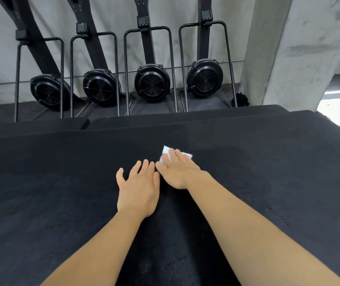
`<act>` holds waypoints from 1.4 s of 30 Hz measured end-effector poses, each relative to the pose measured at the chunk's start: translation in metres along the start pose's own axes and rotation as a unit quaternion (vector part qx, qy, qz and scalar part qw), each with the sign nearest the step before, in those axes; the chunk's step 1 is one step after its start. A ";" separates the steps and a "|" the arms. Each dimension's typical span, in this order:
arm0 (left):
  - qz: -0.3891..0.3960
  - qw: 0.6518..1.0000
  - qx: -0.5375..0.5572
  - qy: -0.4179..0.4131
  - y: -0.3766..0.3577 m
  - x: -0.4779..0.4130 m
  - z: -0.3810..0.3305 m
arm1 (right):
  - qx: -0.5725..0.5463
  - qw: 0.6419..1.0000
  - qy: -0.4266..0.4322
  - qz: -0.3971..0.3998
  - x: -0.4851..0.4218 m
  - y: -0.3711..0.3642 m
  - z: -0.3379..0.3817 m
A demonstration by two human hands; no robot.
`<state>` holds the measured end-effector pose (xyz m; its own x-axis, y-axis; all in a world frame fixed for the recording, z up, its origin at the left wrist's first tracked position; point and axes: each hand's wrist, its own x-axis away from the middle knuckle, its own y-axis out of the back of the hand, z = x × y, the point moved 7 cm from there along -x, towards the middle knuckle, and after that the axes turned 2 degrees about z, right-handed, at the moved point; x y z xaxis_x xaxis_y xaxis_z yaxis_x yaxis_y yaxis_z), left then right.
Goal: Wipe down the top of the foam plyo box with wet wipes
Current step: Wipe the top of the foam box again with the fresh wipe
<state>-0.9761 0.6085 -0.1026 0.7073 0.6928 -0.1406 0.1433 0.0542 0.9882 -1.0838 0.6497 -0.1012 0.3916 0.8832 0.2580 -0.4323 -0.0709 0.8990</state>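
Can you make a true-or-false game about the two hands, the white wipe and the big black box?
1. The right hand presses the white wipe with straight fingers. True.
2. The left hand holds a wipe too. False: it has no wipe and lies with straight fingers on the black box top.
3. Four round black fan wheels stand by the wall behind the box. True.
4. The hands are far apart. False: they lie side by side, almost touching.

Two hands [138, 190], one wipe [187, 155], four rowing machines [152, 82].
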 end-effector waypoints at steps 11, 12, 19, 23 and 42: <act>0.018 1.000 0.003 0.007 -0.004 0.001 0.002 | 0.019 0.987 -0.138 -0.080 0.020 0.060 -0.136; 0.017 1.000 0.005 0.007 -0.004 0.001 0.003 | 0.011 0.985 -0.154 -0.080 0.024 0.063 -0.148; 0.014 1.000 -0.005 0.002 -0.006 0.000 0.002 | 0.031 0.970 -0.224 -0.094 0.023 0.063 -0.151; 0.013 1.000 -0.003 0.000 -0.006 0.000 0.002 | 0.048 0.974 -0.192 -0.111 0.012 0.050 -0.108; 0.025 0.999 0.024 0.013 -0.002 0.001 0.001 | 0.011 0.994 -0.081 -0.073 -0.009 0.050 -0.091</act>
<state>-0.9745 0.6087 -0.1043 0.6968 0.7116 -0.0899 0.1423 -0.0143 0.9897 -1.1829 0.6808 -0.0907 0.5754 0.7987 0.1760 -0.3435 0.0407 0.9383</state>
